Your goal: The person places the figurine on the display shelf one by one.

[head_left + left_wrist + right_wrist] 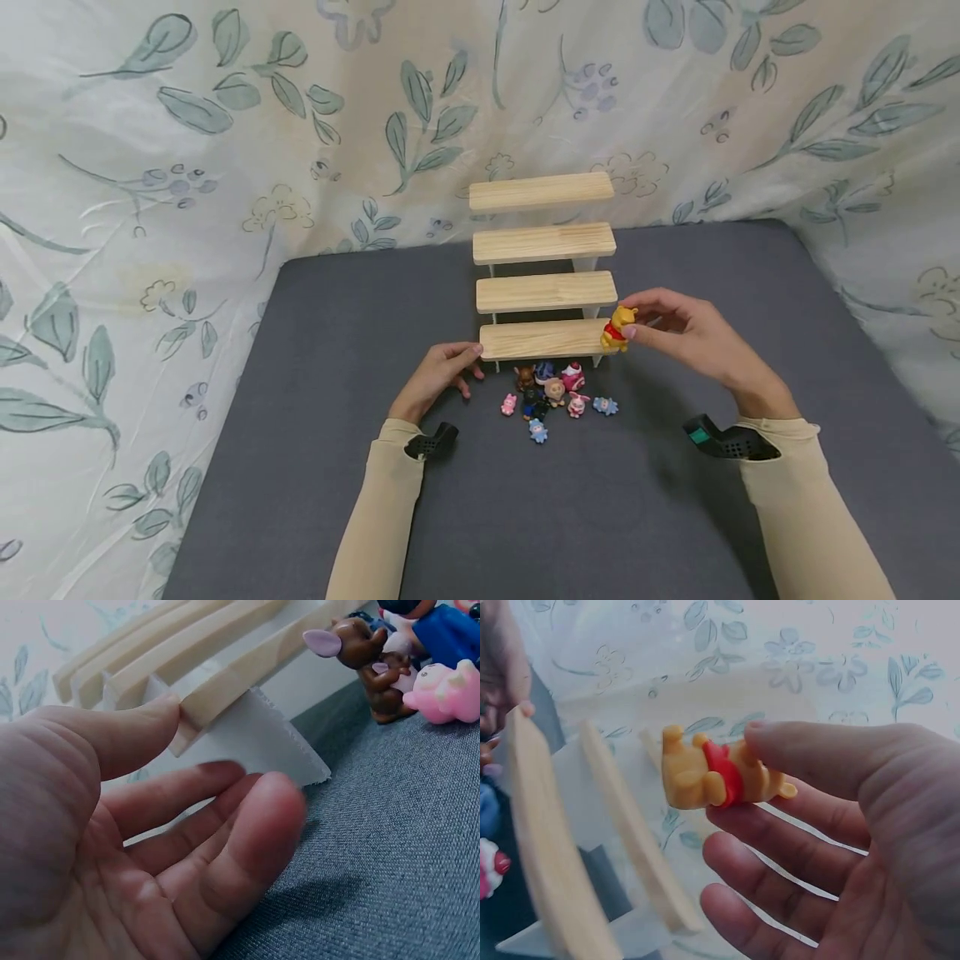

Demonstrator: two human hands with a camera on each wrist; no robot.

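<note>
Right hand: I see my right hand pinching a small yellow bear in a red shirt between thumb and fingertips; the other fingers spread loosely below it in the right wrist view.
Bear: it is held at the right end of the lowest step of the wooden stair rack, just at the board's edge; I cannot tell whether it touches the wood.
Left hand: my left hand rests at the left end of that same lowest step, thumb tip against the board's end, fingers relaxed and nearly straight, holding nothing.
Rack: four pale wooden steps on white supports, standing on the grey mat, its back toward the leaf-print cloth.
Small toys: a cluster of little figures lies on the mat just in front of the rack, between my two hands; a brown dog figure and a pink one show close in the left wrist view.
Wrists: cream sleeves, each with a black camera mount.
</note>
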